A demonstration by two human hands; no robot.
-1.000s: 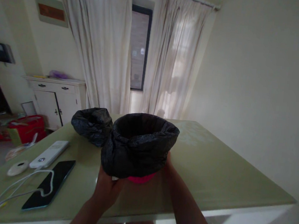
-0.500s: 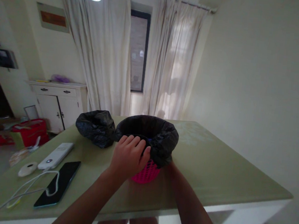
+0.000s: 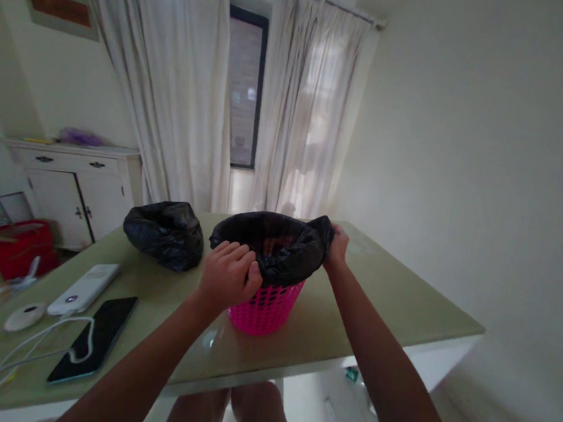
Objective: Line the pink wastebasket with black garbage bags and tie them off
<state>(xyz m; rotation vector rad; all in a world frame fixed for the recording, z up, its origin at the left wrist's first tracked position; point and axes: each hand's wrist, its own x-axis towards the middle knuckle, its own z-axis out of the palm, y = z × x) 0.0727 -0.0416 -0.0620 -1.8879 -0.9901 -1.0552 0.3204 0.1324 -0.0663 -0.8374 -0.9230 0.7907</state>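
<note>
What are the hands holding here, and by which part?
Both hold the black bag lining the pink basket: the left hand grips its folded-over near rim, the right hand its far right rim.

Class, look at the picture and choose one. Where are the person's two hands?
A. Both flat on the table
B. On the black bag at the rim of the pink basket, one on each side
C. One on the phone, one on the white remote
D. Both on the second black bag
B: the left hand and right hand grip the black bag folded over the rim of the pink basket.
</note>
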